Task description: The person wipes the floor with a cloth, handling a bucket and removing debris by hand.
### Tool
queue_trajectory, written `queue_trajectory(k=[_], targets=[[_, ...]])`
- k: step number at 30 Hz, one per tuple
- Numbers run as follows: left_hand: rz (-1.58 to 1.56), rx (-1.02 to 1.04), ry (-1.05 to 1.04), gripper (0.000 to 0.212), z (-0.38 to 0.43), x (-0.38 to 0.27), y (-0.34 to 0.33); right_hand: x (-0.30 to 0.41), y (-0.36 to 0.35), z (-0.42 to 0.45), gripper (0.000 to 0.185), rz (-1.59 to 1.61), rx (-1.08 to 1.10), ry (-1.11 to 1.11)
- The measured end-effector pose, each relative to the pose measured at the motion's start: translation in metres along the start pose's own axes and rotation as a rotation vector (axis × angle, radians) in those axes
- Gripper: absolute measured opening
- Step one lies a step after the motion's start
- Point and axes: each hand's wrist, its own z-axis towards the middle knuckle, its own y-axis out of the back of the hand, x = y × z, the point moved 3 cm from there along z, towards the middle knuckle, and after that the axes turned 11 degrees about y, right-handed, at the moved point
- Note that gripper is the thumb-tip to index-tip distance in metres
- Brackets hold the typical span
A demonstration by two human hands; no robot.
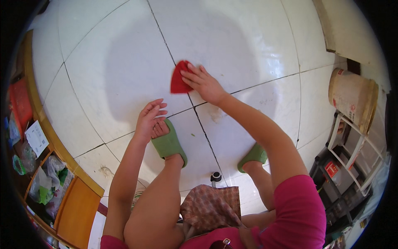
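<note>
A folded red cloth (178, 81) lies on the white tiled floor (136, 68), just above the spot where dark tile joints cross. My right hand (203, 83) presses on its right side with the fingers spread over it. To the lower left, my left hand (150, 119) hovers over the toes of a green slipper (170, 144), fingers loosely apart and holding nothing. A second green slipper (253, 157) is partly hidden behind my right forearm. A small green scrap (193, 134) and a brownish smudge (217, 115) mark the tiles nearby.
On the left stands a wooden cabinet (77, 199) with plastic bags (46, 186) and a red container (21, 104). To the right are a cylindrical cardboard container (351, 96), a white metal frame (357, 152) and a dark rack (334, 186). A caster wheel (215, 176) shows between my feet.
</note>
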Motion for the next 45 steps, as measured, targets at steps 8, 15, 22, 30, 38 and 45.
queue_trajectory(k=[8,15,22,30,38,45], targets=[[-0.016,0.006,0.029,0.034,0.006,0.007,0.002,-0.178,0.118,0.004,0.041,-0.664,-0.367,-0.518],[0.043,-0.081,-0.026,0.038,0.011,-0.011,0.015,-0.001,-0.026,0.075,0.036,-0.141,-0.325,-0.162],[-0.144,-0.132,-0.154,0.042,0.024,-0.023,-0.026,0.092,-0.028,0.072,0.055,0.871,-0.415,-0.620],[-0.190,-0.676,-0.562,0.033,0.005,-0.002,0.097,0.032,-0.019,0.070,0.064,-0.127,-0.144,-0.476],[0.005,-1.616,-0.136,0.028,-0.032,0.072,0.370,-0.024,-0.011,0.050,0.057,-0.635,-0.039,-0.555],[0.630,-1.240,-0.698,0.027,0.056,0.038,0.234,-0.025,-0.010,0.046,0.059,-0.645,-0.027,-0.570]])
